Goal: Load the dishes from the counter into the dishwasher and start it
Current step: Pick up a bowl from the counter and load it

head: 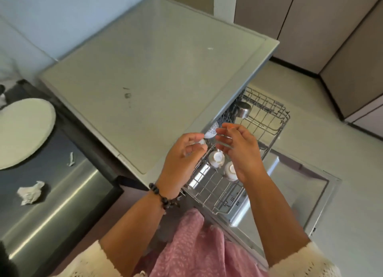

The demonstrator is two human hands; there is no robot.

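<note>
- Both hands hover over the pulled-out wire rack (267,119); the left hand (184,152) curls around something small and white, hard to make out.
- The right hand (240,150) is loose-fingered above two upturned white cups (216,158).
- A steel cup (242,109) sits farther back.
- A white plate (22,131) lies on the counter.

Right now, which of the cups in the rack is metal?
The steel cup at the far end of the rack, lying tilted. The two cups near the hands are white and upside down.
</note>
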